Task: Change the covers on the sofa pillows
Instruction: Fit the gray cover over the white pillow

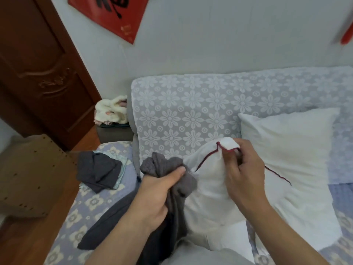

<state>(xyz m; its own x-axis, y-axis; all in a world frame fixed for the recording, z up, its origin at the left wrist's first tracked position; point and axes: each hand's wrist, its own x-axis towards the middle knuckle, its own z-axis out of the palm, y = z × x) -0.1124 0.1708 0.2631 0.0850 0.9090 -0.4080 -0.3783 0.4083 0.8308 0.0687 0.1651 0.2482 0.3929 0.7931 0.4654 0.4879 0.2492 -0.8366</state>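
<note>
On the sofa (200, 111), low centre, the left hand (154, 196) clenches the grey cover (166, 169); at three o'clock of it, the right hand (242, 169) pinches the white pillow's (208, 188) red-edged corner.

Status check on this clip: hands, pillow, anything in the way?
Left hand grips bunched grey cover. Right hand pinches white pillow corner. Nothing blocking.
</note>
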